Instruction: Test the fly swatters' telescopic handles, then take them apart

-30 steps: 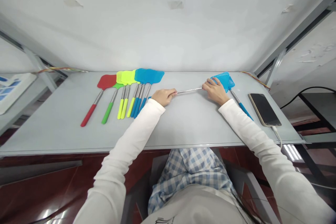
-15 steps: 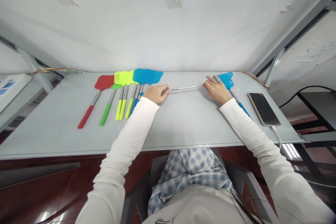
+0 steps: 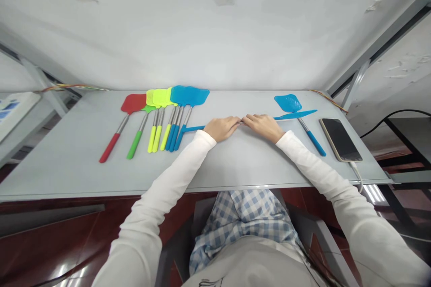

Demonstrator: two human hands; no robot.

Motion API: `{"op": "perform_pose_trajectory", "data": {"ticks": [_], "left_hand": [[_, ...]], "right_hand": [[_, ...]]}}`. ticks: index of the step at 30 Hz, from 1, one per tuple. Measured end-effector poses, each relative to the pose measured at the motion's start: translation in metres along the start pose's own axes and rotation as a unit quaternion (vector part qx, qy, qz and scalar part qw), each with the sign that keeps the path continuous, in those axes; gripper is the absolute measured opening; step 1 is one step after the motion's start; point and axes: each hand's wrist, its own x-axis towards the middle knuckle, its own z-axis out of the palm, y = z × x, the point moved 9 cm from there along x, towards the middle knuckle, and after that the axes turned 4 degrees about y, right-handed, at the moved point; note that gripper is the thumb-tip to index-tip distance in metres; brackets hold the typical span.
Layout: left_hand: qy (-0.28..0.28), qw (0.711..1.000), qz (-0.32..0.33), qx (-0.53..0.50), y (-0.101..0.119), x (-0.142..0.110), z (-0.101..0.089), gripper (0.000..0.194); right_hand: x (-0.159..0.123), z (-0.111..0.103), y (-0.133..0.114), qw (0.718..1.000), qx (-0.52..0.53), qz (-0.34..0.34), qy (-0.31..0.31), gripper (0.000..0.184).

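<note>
The held blue fly swatter (image 3: 293,115) lies crosswise low over the middle of the worktop (image 3: 235,166), its head to the right and its handle (image 3: 195,128) to the left. The step in hand seems to be two-handed work on its metal shaft (image 3: 240,123); whether the hands push, pull or merely steady it cannot be told. The next move seems to call for a firm, even grip at both sides, the shaft kept straight, and some care at the ends, where there is little room. The fingers of the left hand (image 3: 221,129) are curled closed on the swatter just past its handle, and those of the right hand (image 3: 262,126) close over the shaft from the other side. The two sets of fingertips nearly meet, leaving only a short bit of metal showing; the thumbs are mostly hidden. The head, seen nearly edge-on, crosses the neck of another blue swatter (image 3: 288,102); whether they touch is unclear. On the left, the handle's end reaches the row's nearest blue swatters (image 3: 190,95), beside yellow swatters (image 3: 162,97), a green swatter (image 3: 135,143) and a red swatter (image 3: 134,103). A phone (image 3: 340,140) lies at the far right.
</note>
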Motion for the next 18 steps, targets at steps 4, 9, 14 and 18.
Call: {"op": "perform_pose_trajectory", "data": {"ticks": [4,9,14,18], "left_hand": [[-0.039,0.999,-0.018,0.033,0.000,0.001,0.010,0.032],[-0.101,0.993,-0.027,0.051,0.002,0.005,0.015,0.035],[-0.099,0.988,-0.065,0.104,-0.019,0.005,0.007,0.043],[-0.095,0.980,-0.100,0.144,-0.054,-0.003,-0.002,0.040]], "right_hand": [[0.001,0.008,0.004,0.999,0.015,0.013,-0.035,0.047],[0.002,0.010,0.014,0.999,0.030,0.019,-0.041,0.047],[-0.005,0.009,0.046,0.998,0.008,0.054,-0.018,0.044],[-0.018,0.013,0.079,0.995,-0.020,0.101,-0.011,0.044]]}}
